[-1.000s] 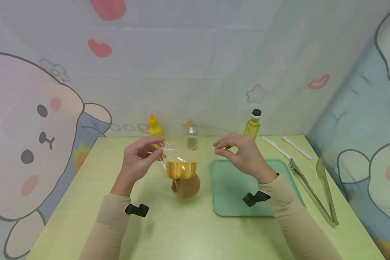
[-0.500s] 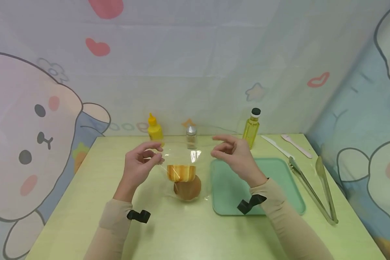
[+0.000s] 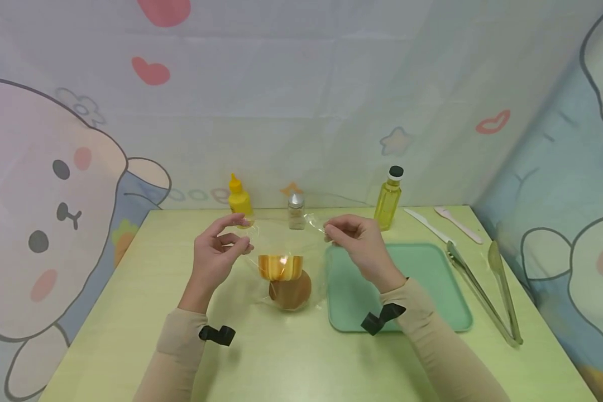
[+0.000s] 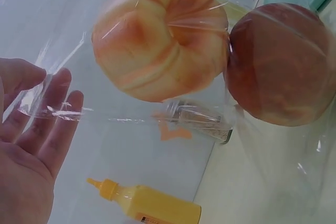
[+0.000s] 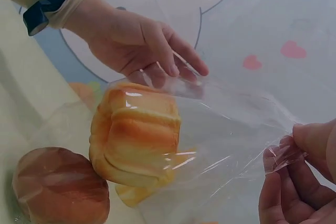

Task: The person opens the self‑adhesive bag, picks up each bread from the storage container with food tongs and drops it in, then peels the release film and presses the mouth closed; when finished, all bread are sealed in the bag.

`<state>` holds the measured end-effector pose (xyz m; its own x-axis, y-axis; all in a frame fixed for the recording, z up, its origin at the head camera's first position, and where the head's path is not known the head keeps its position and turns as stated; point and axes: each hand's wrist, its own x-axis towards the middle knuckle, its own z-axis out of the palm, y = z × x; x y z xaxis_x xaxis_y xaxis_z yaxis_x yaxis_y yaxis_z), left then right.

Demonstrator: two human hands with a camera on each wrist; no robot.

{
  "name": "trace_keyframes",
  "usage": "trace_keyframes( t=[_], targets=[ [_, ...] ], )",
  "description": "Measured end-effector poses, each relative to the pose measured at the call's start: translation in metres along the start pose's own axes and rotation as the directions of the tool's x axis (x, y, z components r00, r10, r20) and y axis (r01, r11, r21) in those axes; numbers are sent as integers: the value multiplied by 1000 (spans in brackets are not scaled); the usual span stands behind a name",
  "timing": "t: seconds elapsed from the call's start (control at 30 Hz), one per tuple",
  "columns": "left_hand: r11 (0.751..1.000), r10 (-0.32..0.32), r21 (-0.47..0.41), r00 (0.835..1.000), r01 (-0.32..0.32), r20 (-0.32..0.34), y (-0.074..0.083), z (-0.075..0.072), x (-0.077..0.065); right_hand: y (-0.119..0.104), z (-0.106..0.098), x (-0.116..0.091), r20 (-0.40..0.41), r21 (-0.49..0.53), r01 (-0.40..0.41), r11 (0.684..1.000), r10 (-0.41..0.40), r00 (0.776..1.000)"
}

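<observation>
A clear plastic bag (image 5: 226, 114) is stretched between both hands over the table. A golden, creased bread roll (image 3: 280, 268) and a round brown bun (image 3: 290, 293) sit inside it, the roll above the bun. My left hand (image 3: 220, 245) holds the bag's rim at its left side; in the left wrist view the film runs between the thumb and fingers of the left hand (image 4: 39, 129). On the opposite side my right hand (image 3: 359, 245) pinches the gathered rim, clearly seen in the right wrist view at the right hand (image 5: 302, 177).
A green tray (image 3: 399, 287) lies on the right, partly under the right forearm. Beyond it are metal tongs (image 3: 482, 296), a white knife (image 3: 429, 226) and a fork (image 3: 458, 225). A yellow squeeze bottle (image 3: 239, 196), a shaker (image 3: 296, 212) and an oil bottle (image 3: 388, 200) stand behind.
The right hand, earlier apart from the bag, has lowered slightly, moved left and taken hold of its rim. The film now spreads toward it. The left hand has hardly moved.
</observation>
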<state>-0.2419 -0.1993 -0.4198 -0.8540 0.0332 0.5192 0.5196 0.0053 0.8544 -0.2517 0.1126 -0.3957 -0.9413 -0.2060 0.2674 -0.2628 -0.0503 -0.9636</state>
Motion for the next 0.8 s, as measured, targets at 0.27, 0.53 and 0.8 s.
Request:
trace_keyframes(
  t=[0.27,0.53,0.8],
  targets=[
    [992,39,124,999,-37,-17,5,8,4,2,4,0,-7,4,21,1000,-21,1000],
    [896,301,356,952,-265,-49,22,25,14,1,4,2,18,-63,49,997,-48,999],
    [743,520,386,835,-546,180,12,57,25,2,5,2,52,-79,76,994,-73,996]
  ],
)
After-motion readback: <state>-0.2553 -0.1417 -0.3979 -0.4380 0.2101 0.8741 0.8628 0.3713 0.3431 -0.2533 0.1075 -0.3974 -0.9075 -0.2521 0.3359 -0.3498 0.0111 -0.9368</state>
